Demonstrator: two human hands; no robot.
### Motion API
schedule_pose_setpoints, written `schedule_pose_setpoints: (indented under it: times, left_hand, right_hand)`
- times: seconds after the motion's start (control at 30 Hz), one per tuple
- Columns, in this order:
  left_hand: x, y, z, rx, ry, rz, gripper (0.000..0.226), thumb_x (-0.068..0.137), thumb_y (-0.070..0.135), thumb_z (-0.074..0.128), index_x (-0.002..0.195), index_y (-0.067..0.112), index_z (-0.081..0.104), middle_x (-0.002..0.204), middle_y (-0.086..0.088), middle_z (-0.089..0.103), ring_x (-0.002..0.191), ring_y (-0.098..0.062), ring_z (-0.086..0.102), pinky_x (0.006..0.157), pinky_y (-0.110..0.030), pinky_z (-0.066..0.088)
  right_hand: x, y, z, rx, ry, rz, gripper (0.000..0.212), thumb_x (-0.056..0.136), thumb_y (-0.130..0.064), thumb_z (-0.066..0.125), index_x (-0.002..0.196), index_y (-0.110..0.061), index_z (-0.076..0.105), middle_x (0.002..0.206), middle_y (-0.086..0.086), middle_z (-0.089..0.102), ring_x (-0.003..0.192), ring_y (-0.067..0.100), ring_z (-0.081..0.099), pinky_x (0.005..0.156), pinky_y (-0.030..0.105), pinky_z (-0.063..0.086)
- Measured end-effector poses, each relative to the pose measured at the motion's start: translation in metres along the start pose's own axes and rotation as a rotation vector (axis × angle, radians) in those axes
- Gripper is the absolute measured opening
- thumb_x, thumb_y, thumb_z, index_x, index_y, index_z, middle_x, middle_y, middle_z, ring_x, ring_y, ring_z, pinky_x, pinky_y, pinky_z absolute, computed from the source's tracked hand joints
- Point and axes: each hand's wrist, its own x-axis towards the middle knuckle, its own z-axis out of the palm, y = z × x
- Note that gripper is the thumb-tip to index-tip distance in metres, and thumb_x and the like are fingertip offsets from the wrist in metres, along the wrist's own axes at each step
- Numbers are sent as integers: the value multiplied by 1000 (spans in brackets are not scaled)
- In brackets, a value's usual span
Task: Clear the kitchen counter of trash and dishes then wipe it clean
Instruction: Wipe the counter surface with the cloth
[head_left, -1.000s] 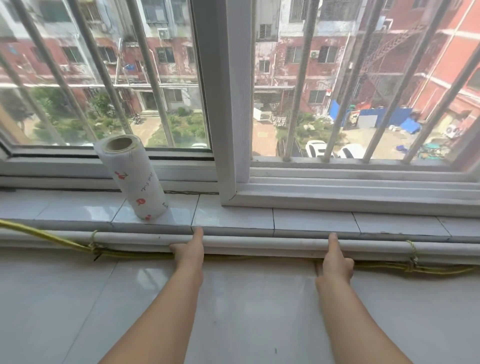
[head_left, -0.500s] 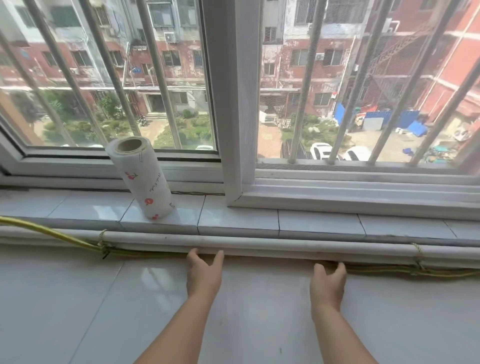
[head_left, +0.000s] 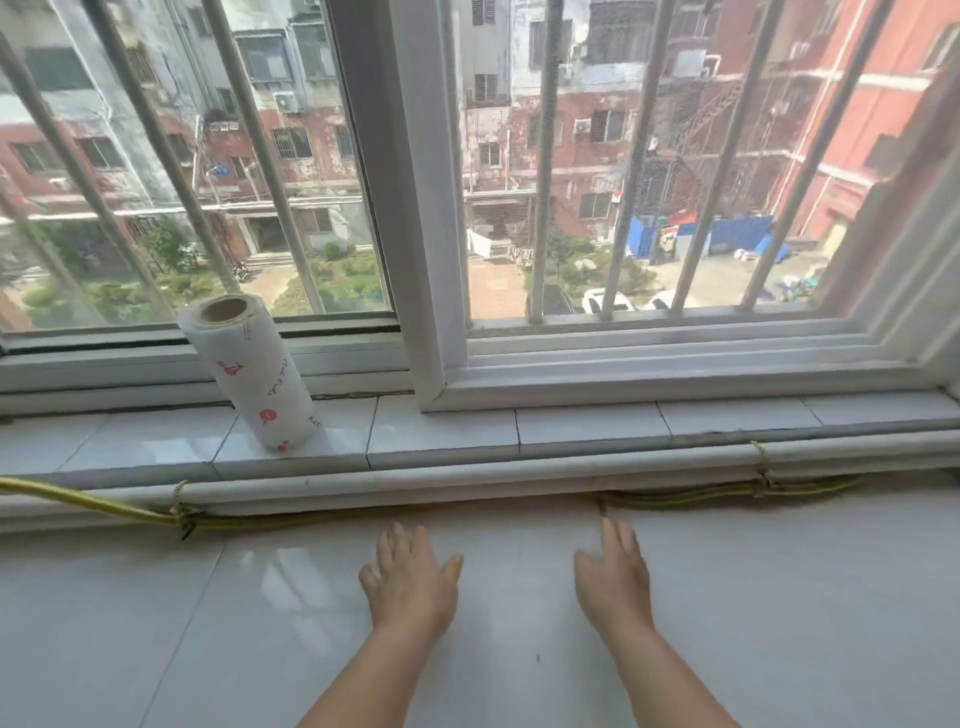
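- The left hand (head_left: 410, 579) lies palm down over the white counter (head_left: 156, 623), fingers stretched out and slightly spread, holding nothing.
- The right hand (head_left: 615, 577) is just right of it, also palm down with the fingers extended toward the far edge; it too is empty.
- Both hands sit near the middle of the scene, apart from each other, their bare forearms running back to the near edge.
- Whether the palms press flat on the counter or hover just above it cannot be told.
- The counter is glossy and pale, with light reflections to the left of the left hand and a small dark speck near the right forearm.
- A paper towel roll (head_left: 254, 374) stands on the tiled window sill (head_left: 587, 423), far and to the left of the hands; it leans a little to the left and carries small red fruit prints.
- A yellow hose (head_left: 88, 504) runs along the far edge of the counter, below the sill, tied with cord at the left and again at the right.
- A white pipe (head_left: 467, 480) runs left to right just above the hose.
- Beyond the sill is a white-framed window (head_left: 410, 208) with slanted metal bars (head_left: 543, 156), and outside are brick buildings, greenery and parked cars.
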Motion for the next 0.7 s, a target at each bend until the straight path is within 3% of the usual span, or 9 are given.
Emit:
schedule_pose_setpoints:
  times: [0.17,0.7]
  left_hand:
    - [-23,1,6,8,-39,101,64,99,49,29,153,18,13,162,-4,-1,149,-22,-4,118,-46,8]
    - [-104,-1,24,76,-131,390,61,100,48,26,152,19,12,162,-5,-4,149,-24,-7,118,-49,5]
  right_hand:
    - [-37,7,-5,-85,-35,21,56,98,-20,35,151,-14,17,162,2,4,149,17,1,120,31,6]
    - [-141,44,-43,-183,80,171,54,99,-24,34,151,-17,19,161,3,4,149,19,2,119,36,8]
